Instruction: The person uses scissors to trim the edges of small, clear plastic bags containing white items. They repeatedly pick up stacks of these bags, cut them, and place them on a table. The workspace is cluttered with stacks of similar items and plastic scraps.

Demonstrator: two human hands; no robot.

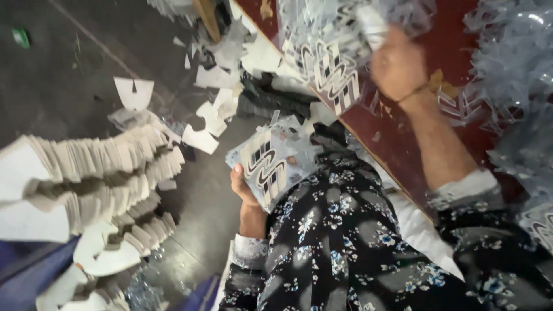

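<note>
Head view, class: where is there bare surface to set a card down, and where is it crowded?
Bare patches: the dark floor at upper left, above the fanned white card stacks; and the red table strip beside the right hand and forearm. Crowded: white scraps along the table edge, and clear plastic pieces at far right.
</note>
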